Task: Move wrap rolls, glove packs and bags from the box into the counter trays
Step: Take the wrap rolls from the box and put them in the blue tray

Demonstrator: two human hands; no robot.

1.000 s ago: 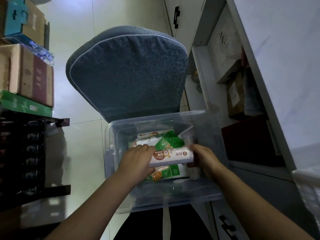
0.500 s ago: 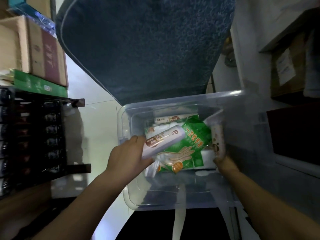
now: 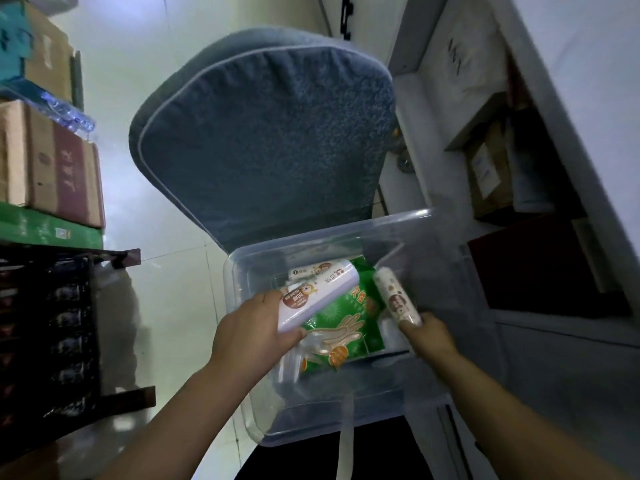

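I see the clear box (image 3: 346, 427) open on top, so my way up out of it is free. A chair cushion (image 3: 263, 140) crowds its far rim, shelves (image 3: 512, 188) stand close on the right, and a dark rack (image 3: 52, 341) blocks the left.

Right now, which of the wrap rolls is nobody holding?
The wrap roll lying in the clear box, at its far end. The left hand grips a larger white roll; the right hand grips a slimmer one.
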